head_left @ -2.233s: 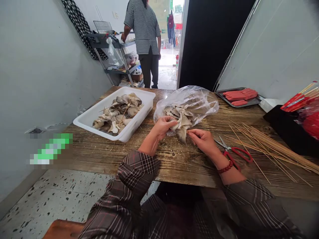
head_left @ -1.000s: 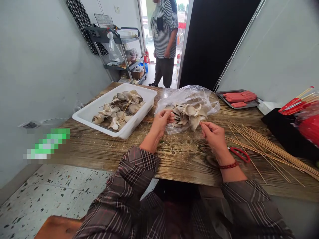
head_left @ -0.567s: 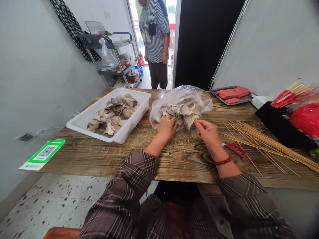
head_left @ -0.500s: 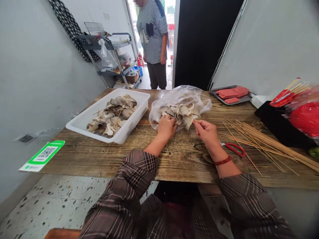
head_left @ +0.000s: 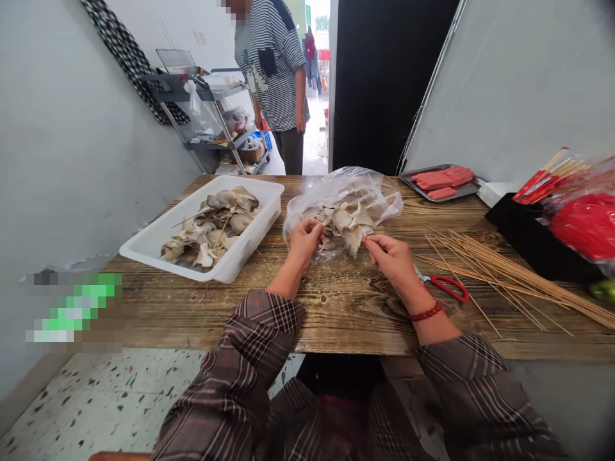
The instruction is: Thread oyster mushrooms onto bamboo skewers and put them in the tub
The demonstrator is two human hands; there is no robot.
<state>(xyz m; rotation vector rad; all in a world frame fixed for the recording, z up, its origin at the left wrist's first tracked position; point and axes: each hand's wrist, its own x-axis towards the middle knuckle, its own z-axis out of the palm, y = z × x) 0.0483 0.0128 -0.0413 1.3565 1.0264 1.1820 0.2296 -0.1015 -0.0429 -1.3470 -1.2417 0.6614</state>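
Note:
A clear plastic bag (head_left: pixel 353 182) lies open on the wooden table, with grey-white oyster mushrooms (head_left: pixel 342 219) spilling from its near side. At the left edge of this pile, my left hand (head_left: pixel 303 243) is closed in a pinch; what lies between its fingertips is too small to make out. My right hand (head_left: pixel 391 256), wearing a red bead bracelet (head_left: pixel 426 312), pinches the edge of an oyster mushroom (head_left: pixel 354 241) at the front right of the pile. To the left, a white plastic tub (head_left: pixel 243 266) holds more oyster mushrooms, with thin skewers among them.
Bamboo skewers (head_left: pixel 500 272) lie loose at right beside red-handled scissors (head_left: pixel 449 288). Behind them are a dark tray (head_left: pixel 435 197) of pink sausages and a black box (head_left: pixel 533 234) with red packets. A person (head_left: pixel 276 77) stands beyond the table near a trolley (head_left: pixel 218 93).
My left hand has drawn back slightly from over the mushrooms, its fingertips now pinched. The right hand keeps its pinch. The person beyond has shifted left, and the whole view has turned a little.

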